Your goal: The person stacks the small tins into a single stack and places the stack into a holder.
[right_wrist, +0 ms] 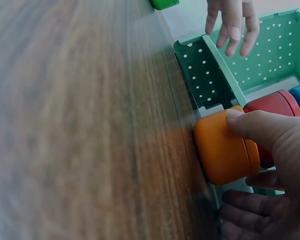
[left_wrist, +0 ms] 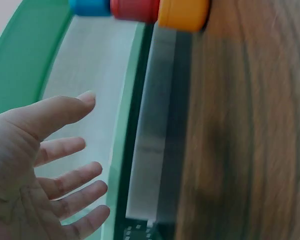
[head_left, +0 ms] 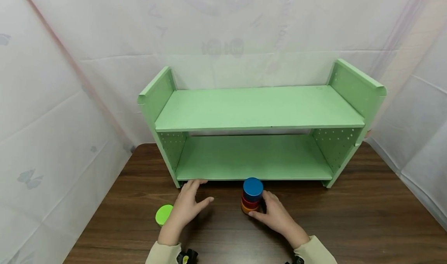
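Note:
A stack of round tins stands on the table in front of the shelf: the orange tin (right_wrist: pixel 220 147) at the bottom, the red tin (right_wrist: pixel 275 105) on it, the blue tin (head_left: pixel 253 187) on top. My right hand (head_left: pixel 276 215) is at the stack's right side and holds the orange tin, its thumb on the near side and index finger behind; the other fingers are spread loosely. My left hand (head_left: pixel 186 205) hovers left of the stack, fingers apart, holding nothing. Beside its wrist is a lime green round tin (head_left: pixel 163 215), partly covered by that arm.
A light green two-tier shelf (head_left: pixel 258 106) stands at the back of the dark wooden table (head_left: pixel 335 225), its lower board (head_left: pixel 251 157) just behind the stack. White sheeting (head_left: pixel 63 139) hangs behind and along both sides.

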`<control>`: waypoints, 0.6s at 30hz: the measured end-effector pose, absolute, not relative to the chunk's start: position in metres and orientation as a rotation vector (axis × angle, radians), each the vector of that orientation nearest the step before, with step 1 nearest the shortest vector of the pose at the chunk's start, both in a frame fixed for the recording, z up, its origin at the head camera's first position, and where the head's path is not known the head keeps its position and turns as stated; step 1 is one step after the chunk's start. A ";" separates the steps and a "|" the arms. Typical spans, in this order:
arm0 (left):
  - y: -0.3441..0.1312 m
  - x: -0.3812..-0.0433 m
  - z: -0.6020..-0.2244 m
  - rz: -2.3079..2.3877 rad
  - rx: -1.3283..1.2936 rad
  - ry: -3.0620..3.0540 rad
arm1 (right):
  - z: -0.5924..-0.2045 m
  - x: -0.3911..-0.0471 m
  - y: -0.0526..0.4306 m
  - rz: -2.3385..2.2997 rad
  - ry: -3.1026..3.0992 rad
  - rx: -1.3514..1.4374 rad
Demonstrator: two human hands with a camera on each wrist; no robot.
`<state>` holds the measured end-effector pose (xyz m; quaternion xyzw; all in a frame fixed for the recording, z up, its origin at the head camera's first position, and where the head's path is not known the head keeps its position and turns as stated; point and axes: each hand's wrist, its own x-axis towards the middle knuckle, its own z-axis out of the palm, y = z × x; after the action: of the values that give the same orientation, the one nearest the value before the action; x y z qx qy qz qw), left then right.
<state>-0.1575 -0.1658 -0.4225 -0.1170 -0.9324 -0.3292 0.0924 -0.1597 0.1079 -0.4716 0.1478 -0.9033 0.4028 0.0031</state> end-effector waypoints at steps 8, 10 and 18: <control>-0.186 -0.154 -0.411 -0.939 -0.284 -2.800 | -0.473 -0.159 0.107 1.258 -2.822 0.478; -0.191 -0.153 -0.410 -0.930 -0.270 -2.814 | -0.473 -0.159 0.107 1.255 -2.815 0.478; -0.207 -0.152 -0.407 -0.973 -0.237 -2.841 | -0.471 -0.159 0.107 1.240 -2.811 0.492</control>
<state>-0.1519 -0.2071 -0.4066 -0.0785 -0.9412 -0.3223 0.0646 -0.1589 0.1068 -0.4715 0.1580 -0.9033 0.3985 0.0148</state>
